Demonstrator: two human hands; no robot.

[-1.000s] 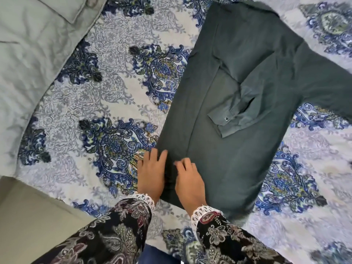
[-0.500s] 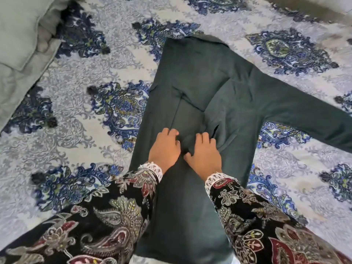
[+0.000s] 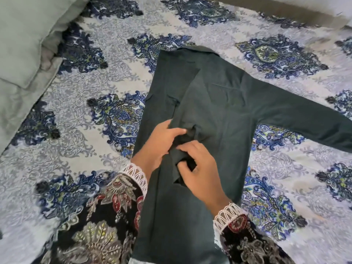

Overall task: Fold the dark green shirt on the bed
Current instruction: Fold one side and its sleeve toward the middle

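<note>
A bed (image 3: 76,115) covered by a white quilted spread printed with blue, navy and olive paisley medallions, filling nearly the whole head view. Up at the far left, a pale grey-green pillow (image 3: 24,40) stacked on matching grey-green bedding. Along the top right edge, a strip of tan surface, too blurred to identify.

Dead centre on the spread, the dark green long-sleeved cotton shirt (image 3: 219,96), lying flat with its collar end away from the camera. Left side already folded in over the body, giving a straight edge down that side. Right sleeve (image 3: 304,121) stretched out sideways toward the right edge of the frame, flat on the spread.

Over the middle of the shirt, both hands meeting. Left hand (image 3: 162,141) coming in from the lower left, fingers curled and pinching a bunched fold of green fabric. Right hand (image 3: 200,168) just beside it and slightly nearer the camera, fingers curled and clamped on the same gathered cloth, a dark crease showing between them. Hands nearly touching.

At both wrists, black floral-printed sleeves (image 3: 106,225) in red, grey and yellow-green, trimmed with white lace cuffs.

No brand, label or readable writing visible on shirt or bedding.
</note>
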